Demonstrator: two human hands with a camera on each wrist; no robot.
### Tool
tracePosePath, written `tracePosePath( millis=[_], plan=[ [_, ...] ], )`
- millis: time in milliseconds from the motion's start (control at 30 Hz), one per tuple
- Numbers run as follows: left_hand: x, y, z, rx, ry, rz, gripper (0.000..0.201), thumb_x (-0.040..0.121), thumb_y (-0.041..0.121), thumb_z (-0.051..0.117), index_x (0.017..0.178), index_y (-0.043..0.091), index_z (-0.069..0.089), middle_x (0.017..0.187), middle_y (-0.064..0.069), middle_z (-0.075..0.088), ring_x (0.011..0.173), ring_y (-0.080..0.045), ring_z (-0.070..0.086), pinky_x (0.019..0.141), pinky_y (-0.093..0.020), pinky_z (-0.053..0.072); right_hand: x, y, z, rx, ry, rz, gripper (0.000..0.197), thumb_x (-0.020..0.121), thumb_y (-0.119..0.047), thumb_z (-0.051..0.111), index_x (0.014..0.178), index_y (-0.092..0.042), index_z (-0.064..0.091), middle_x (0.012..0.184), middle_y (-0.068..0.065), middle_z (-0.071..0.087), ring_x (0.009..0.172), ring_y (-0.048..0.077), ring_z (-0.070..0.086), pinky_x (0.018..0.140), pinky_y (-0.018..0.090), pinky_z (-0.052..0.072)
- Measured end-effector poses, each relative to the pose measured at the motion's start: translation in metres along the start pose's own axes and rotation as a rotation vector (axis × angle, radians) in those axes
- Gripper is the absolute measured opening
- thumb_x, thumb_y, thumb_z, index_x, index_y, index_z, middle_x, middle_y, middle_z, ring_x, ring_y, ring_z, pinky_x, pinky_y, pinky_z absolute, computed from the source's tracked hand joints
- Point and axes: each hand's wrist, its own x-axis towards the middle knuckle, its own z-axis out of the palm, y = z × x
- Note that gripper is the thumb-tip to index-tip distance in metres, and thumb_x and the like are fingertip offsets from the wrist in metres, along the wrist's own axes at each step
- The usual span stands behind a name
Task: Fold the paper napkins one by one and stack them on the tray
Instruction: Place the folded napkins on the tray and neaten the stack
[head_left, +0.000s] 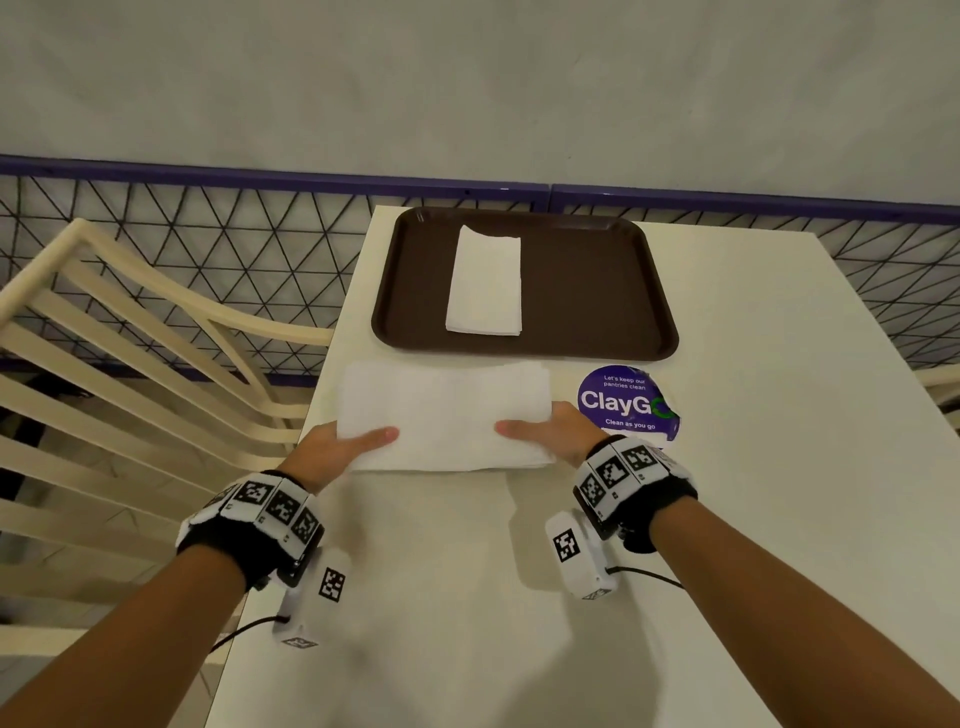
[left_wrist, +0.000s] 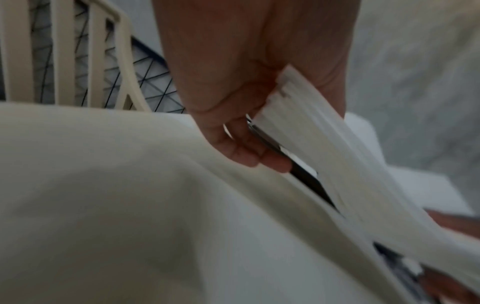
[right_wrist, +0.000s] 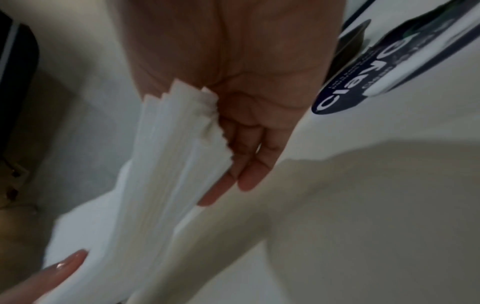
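Observation:
A pile of white paper napkins (head_left: 444, 415) lies across the table just in front of the brown tray (head_left: 587, 291). My left hand (head_left: 337, 449) grips its left end and my right hand (head_left: 550, 431) its right end, thumbs on top and fingers underneath. The left wrist view shows the layered napkin edge (left_wrist: 324, 154) lifted off the table in my left hand (left_wrist: 233, 82). The right wrist view shows the same for the napkins (right_wrist: 168, 164) in my right hand (right_wrist: 233, 61). A folded napkin stack (head_left: 483, 283) sits on the tray's left half.
A round purple ClayGo sticker (head_left: 626, 402) is on the white table (head_left: 467, 571), right of the pile. A cream slatted chair (head_left: 130, 338) stands at the table's left. Behind the tray runs a black mesh fence with a purple rail (head_left: 260, 176).

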Motion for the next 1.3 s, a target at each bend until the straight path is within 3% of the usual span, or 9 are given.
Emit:
tracePosePath(
  millis=[133,267,400,533,767,967,1033,1200,1300],
  plan=[
    [-0.005,0.013,0.011,-0.496,-0.042,-0.076,0.022,0.089,0.026,0.059,0.107,0.015,0.055,0.104,-0.004,0.063,0.090,-0.019,0.061,0.087,-0.039,0.051,-0.005,0.007,0.004,0.185,0.006,0.037,0.053,0.073,-0.035,0.076,0.113,-0.003,0.062,0.114,0.011,0.068,0.104,0.028,0.064,0.100,0.042,0.047],
    [-0.009,0.029,0.033,-0.746,-0.031,-0.030,0.011,0.088,0.030,0.060,0.093,0.021,0.060,0.097,-0.003,0.066,0.088,-0.020,0.064,0.077,-0.034,0.057,-0.014,0.006,0.014,0.504,-0.016,0.024,0.031,0.089,-0.014,0.060,0.115,0.003,0.055,0.095,0.012,0.065,0.075,0.026,0.063,0.066,0.029,0.058],
    [-0.011,0.041,0.061,-0.842,-0.075,0.023,0.019,0.087,0.027,0.061,0.105,0.021,0.059,0.110,-0.004,0.065,0.101,-0.022,0.062,0.074,-0.038,0.058,-0.021,0.003,0.029,0.623,0.014,-0.042,0.035,0.092,-0.013,0.055,0.124,0.000,0.049,0.096,0.009,0.064,0.070,0.023,0.063,0.061,0.025,0.056],
    [-0.011,0.047,0.078,-0.730,-0.099,-0.010,0.033,0.087,0.009,0.061,0.120,0.009,0.056,0.118,-0.009,0.063,0.107,-0.027,0.060,0.080,-0.039,0.053,-0.026,0.011,0.032,0.602,0.050,-0.017,0.039,0.089,-0.014,0.060,0.125,0.000,0.051,0.118,0.012,0.063,0.097,0.026,0.062,0.083,0.033,0.054],
    [-0.019,0.059,0.089,-0.469,-0.210,0.169,0.044,0.086,-0.003,0.056,0.127,0.010,0.048,0.113,-0.005,0.062,0.100,-0.021,0.059,0.080,-0.031,0.050,-0.037,0.027,-0.017,0.476,0.107,-0.059,0.031,0.080,-0.007,0.070,0.104,-0.021,0.056,0.114,0.009,0.062,0.109,0.024,0.058,0.100,0.037,0.044],
    [-0.031,0.056,0.110,-0.308,-0.349,0.176,0.047,0.069,-0.007,0.066,0.114,0.005,0.057,0.098,-0.007,0.066,0.093,-0.025,0.061,0.076,-0.031,0.050,-0.050,-0.003,-0.040,0.014,0.064,-0.229,0.051,0.079,0.000,0.068,0.125,-0.010,0.049,0.111,0.002,0.061,0.103,0.014,0.055,0.089,0.024,0.046],
    [-0.032,0.055,0.115,-0.264,-0.355,0.208,0.049,0.074,-0.011,0.064,0.120,0.003,0.054,0.101,-0.009,0.066,0.094,-0.025,0.061,0.081,-0.033,0.051,-0.054,-0.008,-0.039,-0.023,0.086,-0.256,0.046,0.081,0.005,0.063,0.124,-0.005,0.052,0.105,0.002,0.058,0.098,0.012,0.053,0.078,0.018,0.046],
    [-0.034,0.051,0.117,-0.218,-0.364,0.232,0.058,0.074,-0.013,0.065,0.128,0.003,0.049,0.106,-0.007,0.064,0.096,-0.021,0.061,0.074,-0.026,0.050,-0.056,-0.003,-0.036,-0.002,0.062,-0.277,0.047,0.080,0.005,0.064,0.124,-0.006,0.053,0.117,0.010,0.062,0.101,0.015,0.055,0.094,0.027,0.046],
    [-0.033,0.041,0.115,-0.135,-0.393,0.213,0.072,0.064,-0.005,0.071,0.131,0.003,0.046,0.114,-0.010,0.062,0.106,-0.025,0.058,0.078,-0.025,0.050,-0.056,0.000,-0.035,-0.031,0.060,-0.300,0.045,0.080,0.005,0.065,0.122,-0.004,0.055,0.109,0.005,0.061,0.096,0.013,0.056,0.083,0.018,0.047]
  ],
)
